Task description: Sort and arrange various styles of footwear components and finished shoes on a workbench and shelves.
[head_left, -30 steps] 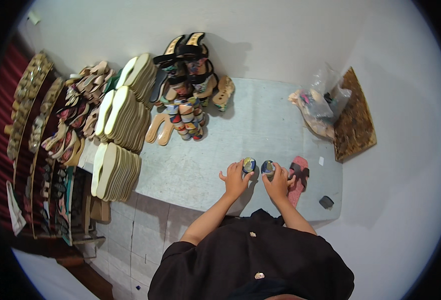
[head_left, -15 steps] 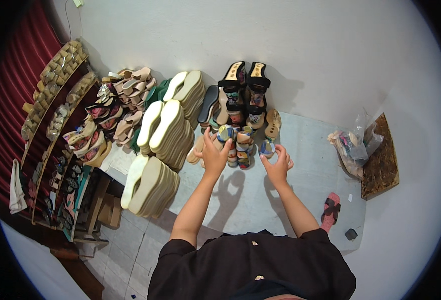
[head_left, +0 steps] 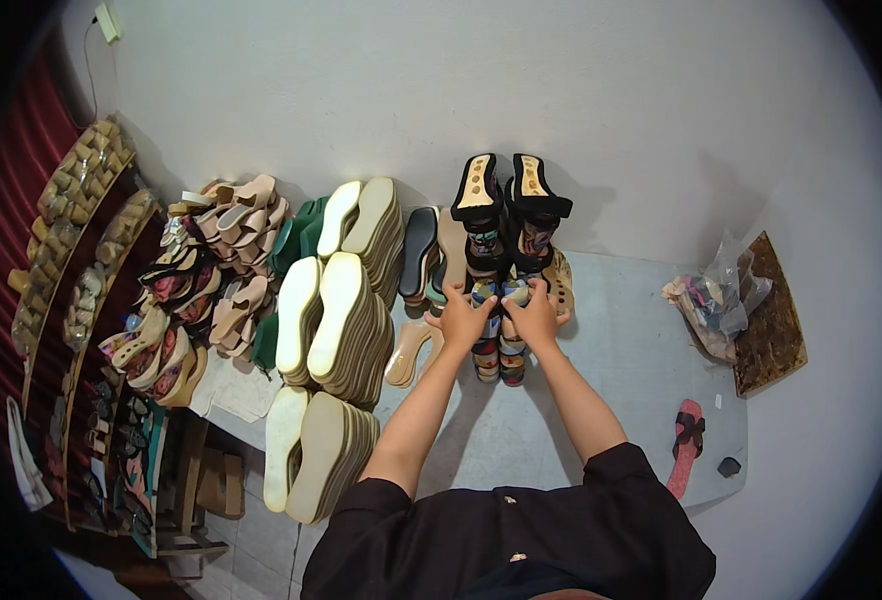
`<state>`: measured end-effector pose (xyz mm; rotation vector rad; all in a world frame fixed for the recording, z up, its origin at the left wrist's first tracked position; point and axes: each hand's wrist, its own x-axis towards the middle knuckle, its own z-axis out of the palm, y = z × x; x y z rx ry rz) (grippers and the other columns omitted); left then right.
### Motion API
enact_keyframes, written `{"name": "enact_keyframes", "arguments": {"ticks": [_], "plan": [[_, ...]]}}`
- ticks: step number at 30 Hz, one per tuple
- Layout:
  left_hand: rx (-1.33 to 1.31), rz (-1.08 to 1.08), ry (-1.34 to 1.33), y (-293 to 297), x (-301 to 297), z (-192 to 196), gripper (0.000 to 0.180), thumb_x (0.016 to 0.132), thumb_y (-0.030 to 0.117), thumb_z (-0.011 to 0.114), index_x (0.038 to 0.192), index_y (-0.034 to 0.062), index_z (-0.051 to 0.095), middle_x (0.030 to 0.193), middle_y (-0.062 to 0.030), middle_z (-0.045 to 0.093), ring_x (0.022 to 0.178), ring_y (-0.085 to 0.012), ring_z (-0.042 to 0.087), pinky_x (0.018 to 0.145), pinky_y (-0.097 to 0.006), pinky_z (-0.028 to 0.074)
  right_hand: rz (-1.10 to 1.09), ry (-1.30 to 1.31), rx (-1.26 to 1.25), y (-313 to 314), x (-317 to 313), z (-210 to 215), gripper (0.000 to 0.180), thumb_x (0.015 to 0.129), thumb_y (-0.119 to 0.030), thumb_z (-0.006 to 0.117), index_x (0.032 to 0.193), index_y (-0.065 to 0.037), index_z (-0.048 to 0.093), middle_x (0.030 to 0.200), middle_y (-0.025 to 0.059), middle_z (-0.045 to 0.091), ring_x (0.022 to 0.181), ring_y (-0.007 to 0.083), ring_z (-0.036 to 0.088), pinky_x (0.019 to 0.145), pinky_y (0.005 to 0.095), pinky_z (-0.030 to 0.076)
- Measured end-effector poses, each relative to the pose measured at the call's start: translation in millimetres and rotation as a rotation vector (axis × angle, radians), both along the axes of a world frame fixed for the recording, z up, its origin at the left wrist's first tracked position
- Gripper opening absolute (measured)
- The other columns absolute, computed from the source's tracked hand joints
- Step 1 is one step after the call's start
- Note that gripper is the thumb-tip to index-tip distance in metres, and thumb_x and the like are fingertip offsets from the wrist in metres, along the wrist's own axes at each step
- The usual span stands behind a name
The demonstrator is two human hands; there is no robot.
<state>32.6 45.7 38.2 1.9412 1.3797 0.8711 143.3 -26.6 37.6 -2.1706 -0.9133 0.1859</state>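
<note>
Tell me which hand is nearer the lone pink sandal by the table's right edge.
Right. The right hand rests on the stacked patterned sandals, up and left of the pink sandal; the left hand sits beyond it, farther left.

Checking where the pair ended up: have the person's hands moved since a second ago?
Yes. The left hand and right hand have gone from beside the pink sandal at the mat's near edge to the row of patterned sandals by the wall.
</note>
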Motion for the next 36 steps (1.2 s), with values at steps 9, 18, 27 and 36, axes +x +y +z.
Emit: {"name": "enact_keyframes", "arguments": {"ticks": [9, 18, 27, 36], "plan": [[-0.065, -0.053, -0.064, 21, 8, -18, 0.072, 0.068, 0.039, 0.076, 0.112, -0.0013, 0.036, 0.095, -0.0192, 0.063, 0.086, -0.0304, 0.062, 0.082, -0.036, 0.043, -0.051, 0.046, -0.088, 10, 1, -8, 0.057, 0.070, -0.043, 0.069, 0.113, -0.013, 0.046, 0.110, 0.0065, 0.060, 0.111, 0.0246, 0.047, 0.094, 0.0556, 0.015], [-0.122, -0.097, -0.149, 18, 8, -25, 0.058, 0.069, 0.043, 0.073, 0.100, -0.0003, 0.051, 0.093, -0.0149, 0.061, 0.091, -0.0292, 0.058, 0.081, -0.037, 0.042, -0.052, 0.106, -0.121, 9, 1, -2, 0.058, 0.072, -0.045, 0.064, 0.115, -0.011, 0.046, 0.113, 0.0106, 0.058, 0.113, 0.0295, 0.045, 0.093, 0.0554, 0.016], [-0.183, -0.268, -0.593, -1, 3, -55, 0.056, 0.095, 0.031, 0.040, 0.138, -0.0012, 0.027, 0.137, -0.0239, 0.035, 0.129, -0.0306, 0.034, 0.106, -0.034, 0.022, 0.083, 0.364, 0.389, 1, -1, -43, 0.052, 0.092, -0.034, 0.044, 0.132, -0.002, 0.037, 0.130, 0.0173, 0.045, 0.124, 0.0275, 0.039, 0.103, 0.0345, 0.026], [-0.214, -0.295, -0.584, -8, 9, -65, 0.060, 0.094, 0.031, 0.044, 0.140, -0.0010, 0.021, 0.138, -0.0234, 0.033, 0.129, -0.0297, 0.034, 0.105, -0.033, 0.024, 0.217, 0.475, 0.465, 6, -5, -54, 0.053, 0.094, -0.028, 0.043, 0.137, 0.000, 0.028, 0.136, 0.0171, 0.037, 0.128, 0.0266, 0.034, 0.105, 0.0324, 0.025]]}}
